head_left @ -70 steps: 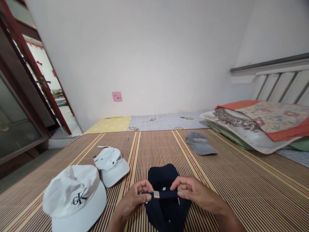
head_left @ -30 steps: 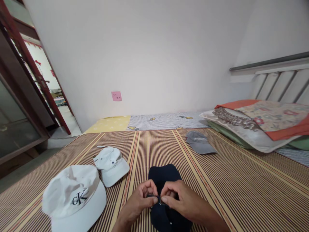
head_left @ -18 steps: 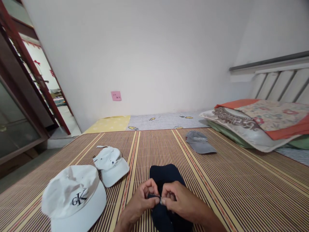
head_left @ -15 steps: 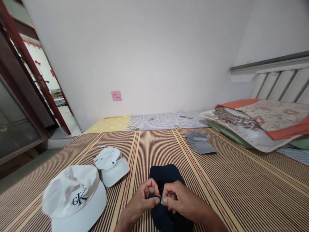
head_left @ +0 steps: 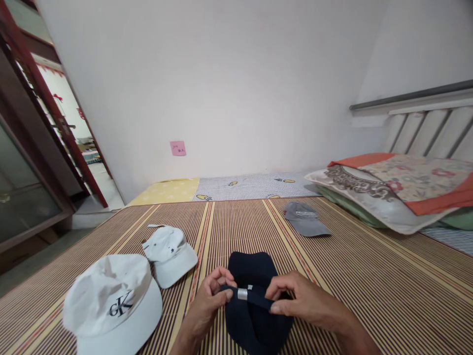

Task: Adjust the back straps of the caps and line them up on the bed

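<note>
1. Your navy cap (head_left: 253,266) sits at six o'clock on the mat (head_left: 236,227); uneven pulling could skew it.
2. Your left grip (head_left: 209,301) at nine and right grip (head_left: 305,298) at three pinch its strap (head_left: 258,299) thumb-to-finger; slack pressure might lose it.
3. Tugging sideways could slide the silver buckle (head_left: 242,294) between them.

Four caps (head_left: 240,318), two hands (head_left: 305,296), one pink note (head_left: 178,148), one striped mat (head_left: 373,291)
</note>
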`<state>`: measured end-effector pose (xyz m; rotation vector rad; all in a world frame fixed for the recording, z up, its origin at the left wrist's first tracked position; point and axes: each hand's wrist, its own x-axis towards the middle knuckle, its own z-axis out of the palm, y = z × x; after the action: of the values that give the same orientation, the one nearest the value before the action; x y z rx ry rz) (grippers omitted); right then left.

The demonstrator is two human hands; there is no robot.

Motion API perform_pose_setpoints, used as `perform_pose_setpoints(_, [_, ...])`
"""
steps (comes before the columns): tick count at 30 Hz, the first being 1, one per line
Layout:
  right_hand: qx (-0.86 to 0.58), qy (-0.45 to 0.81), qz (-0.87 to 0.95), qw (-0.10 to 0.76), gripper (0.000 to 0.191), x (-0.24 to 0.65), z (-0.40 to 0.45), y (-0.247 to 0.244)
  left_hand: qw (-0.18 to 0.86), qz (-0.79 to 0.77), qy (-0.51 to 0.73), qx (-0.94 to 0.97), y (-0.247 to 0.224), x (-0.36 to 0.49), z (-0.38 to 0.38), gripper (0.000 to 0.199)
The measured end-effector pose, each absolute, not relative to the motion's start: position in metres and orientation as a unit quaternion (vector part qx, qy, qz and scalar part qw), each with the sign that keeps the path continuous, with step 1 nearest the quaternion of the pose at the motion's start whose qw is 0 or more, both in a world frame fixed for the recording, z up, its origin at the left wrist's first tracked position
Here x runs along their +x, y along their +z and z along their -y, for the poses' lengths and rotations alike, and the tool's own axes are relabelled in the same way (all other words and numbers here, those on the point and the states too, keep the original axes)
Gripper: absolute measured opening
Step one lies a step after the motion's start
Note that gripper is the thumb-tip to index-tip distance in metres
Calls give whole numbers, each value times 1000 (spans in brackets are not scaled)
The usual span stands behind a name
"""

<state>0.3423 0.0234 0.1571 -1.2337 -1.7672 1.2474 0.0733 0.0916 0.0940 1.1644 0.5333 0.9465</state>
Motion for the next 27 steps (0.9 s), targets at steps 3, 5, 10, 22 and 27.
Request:
perform_pose_setpoints(3, [-473, 468, 666, 337, 9, 345, -25, 154, 696, -241, 411, 537, 100, 71, -91, 38])
perform_pose_setpoints(5, [-468, 463, 654, 372, 12, 348, -26, 153, 677, -256, 383, 574, 104, 69, -91, 38])
perform_pose_setpoints(10, [-474, 463, 646, 378, 27, 356, -26, 152, 644, -276, 367, 611, 104, 63, -95, 36])
perform_pose_setpoints(22, [-641, 217, 657, 332, 33, 374, -43, 116, 592, -266, 393, 651, 105, 47, -105, 35])
perform_pose_setpoints(27, [-665, 157, 669, 293, 53, 384, -53, 96, 510, -361, 393, 674, 100, 42, -113, 28])
